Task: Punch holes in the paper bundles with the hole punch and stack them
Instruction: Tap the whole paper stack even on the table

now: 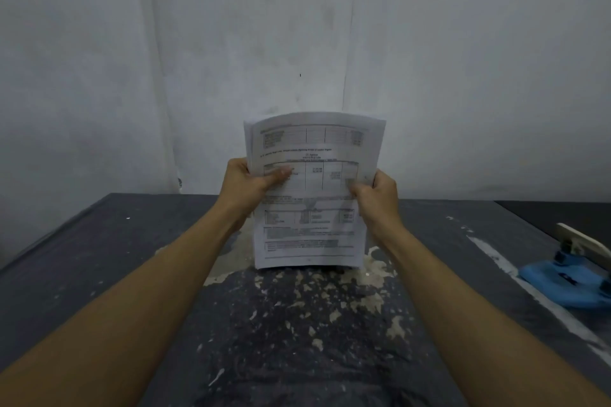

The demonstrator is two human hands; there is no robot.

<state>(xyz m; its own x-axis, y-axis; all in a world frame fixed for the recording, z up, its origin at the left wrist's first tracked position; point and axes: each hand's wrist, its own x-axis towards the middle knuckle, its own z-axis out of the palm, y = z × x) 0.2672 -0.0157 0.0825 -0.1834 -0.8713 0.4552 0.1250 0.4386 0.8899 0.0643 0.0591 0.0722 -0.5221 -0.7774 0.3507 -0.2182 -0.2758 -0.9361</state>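
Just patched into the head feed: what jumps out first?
A paper bundle printed with tables stands upright at centre, its bottom edge at the paint-spattered dark table, gripped at its sides by the left hand and right hand. A blue hole punch sits at the far right edge.

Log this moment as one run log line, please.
stage: squaring bundle | both hands grip white printed paper bundle upright, bottom edge on dark paint-spattered table | blue hole punch untouched, right

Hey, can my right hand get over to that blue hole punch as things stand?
Probably not yet: the right hand grips the white printed paper bundle. The dark table between it and the blue hole punch looks bare.
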